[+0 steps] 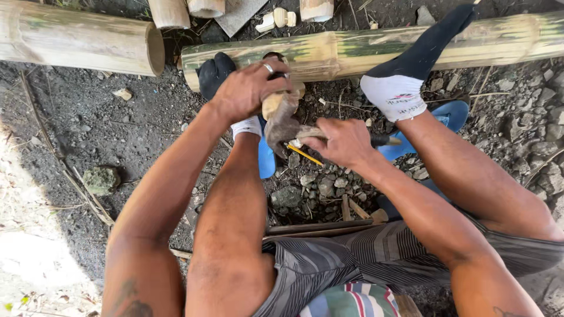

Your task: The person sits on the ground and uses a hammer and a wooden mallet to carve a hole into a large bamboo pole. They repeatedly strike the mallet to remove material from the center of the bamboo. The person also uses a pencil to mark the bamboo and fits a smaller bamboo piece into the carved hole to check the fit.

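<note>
1. Nearest to me are the striped shorts [364, 258] and my 2 bare knees; I sit low on the ground, so both forearms can reach forward between the legs.
2. My right hand [346, 142] is closed tight around the handle of a blade [385, 140], whose dark end points to the right. I think the fist grip gives force for cutting.
3. My left hand [249, 88] is closed over the top of a short pale wood piece [276, 105], with a grey cloth [282, 126] under it. The piece stands just in front of the bamboo, and the hand steadies it against the blade.
4. A yellow stick [305, 155] lies just below the cloth.
5. My feet in dark socks [411, 70] press on the long green bamboo pole [329, 53], probably to stop it from rolling.
6. Behind it lie a second bamboo pole [76, 38] at the left and 3 short cut sections [205, 7].
</note>
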